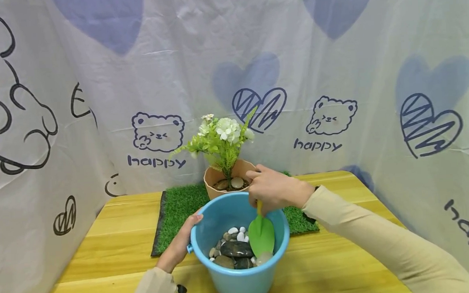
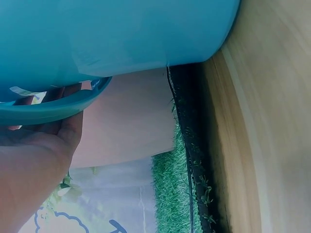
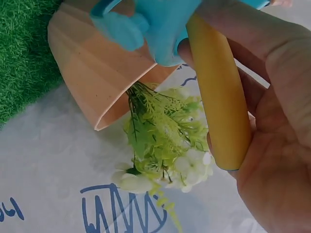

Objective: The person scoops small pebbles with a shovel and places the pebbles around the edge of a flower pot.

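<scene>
A blue bucket (image 1: pixel 241 284) stands on the table with dark, brown and white stones (image 1: pixel 236 249) inside. My left hand (image 1: pixel 180 242) holds its left side; in the left wrist view that hand (image 2: pixel 36 155) has its fingers tucked between the bucket wall (image 2: pixel 126 34) and a blue handle band (image 2: pixel 58 109). A green trowel blade (image 1: pixel 261 234) points down into the bucket at the right, its tip at the stones. Above the bucket's back right rim, my right hand (image 1: pixel 274 186) grips the trowel; the right wrist view has the hand (image 3: pixel 286 107) curled round the yellow handle (image 3: pixel 218 97).
Directly behind the bucket stands a peach pot (image 1: pixel 212 183) with white flowers (image 1: pixel 228 130) and stones, on a green grass mat (image 1: pixel 178 207). The mat lies on the wooden table (image 1: pixel 116 241). Printed curtains (image 1: pixel 199 77) enclose the back and both sides.
</scene>
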Motion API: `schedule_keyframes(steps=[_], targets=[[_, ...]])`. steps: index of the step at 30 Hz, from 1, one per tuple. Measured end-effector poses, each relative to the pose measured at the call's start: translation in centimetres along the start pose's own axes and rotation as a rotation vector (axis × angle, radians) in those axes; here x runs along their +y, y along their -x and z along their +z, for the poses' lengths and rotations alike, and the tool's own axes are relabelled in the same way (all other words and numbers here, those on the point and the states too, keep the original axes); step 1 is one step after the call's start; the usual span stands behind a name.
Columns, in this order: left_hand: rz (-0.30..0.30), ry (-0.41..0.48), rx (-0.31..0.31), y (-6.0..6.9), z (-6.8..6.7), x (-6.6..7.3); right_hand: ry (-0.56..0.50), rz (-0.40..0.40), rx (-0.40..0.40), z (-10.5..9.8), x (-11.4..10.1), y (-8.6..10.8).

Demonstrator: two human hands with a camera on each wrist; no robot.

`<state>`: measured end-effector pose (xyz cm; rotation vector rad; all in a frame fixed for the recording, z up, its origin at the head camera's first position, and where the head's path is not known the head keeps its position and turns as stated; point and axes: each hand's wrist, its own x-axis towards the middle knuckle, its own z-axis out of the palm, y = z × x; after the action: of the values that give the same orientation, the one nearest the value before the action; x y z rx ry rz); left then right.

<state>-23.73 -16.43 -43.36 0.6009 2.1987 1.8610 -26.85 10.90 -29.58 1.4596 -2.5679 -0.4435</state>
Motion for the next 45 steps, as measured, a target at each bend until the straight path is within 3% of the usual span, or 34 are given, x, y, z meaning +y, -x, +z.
schedule_keyframes(steps=[10,21,32,45], targets=[[-0.012,-0.001,0.016,0.1,0.1,0.0,-0.134,0.062,-0.118,0.9,-0.2,0.3],[-0.004,-0.002,-0.002,0.0,0.1,0.1,-0.164,0.041,-0.126,1.6,-0.8,0.8],[-0.021,-0.008,0.023,0.1,0.1,0.2,-0.277,0.027,-0.134,1.9,-0.9,1.3],[-0.008,0.0,-0.006,0.1,-0.1,0.0,-0.309,-0.017,-0.12,1.9,-0.6,1.9]])
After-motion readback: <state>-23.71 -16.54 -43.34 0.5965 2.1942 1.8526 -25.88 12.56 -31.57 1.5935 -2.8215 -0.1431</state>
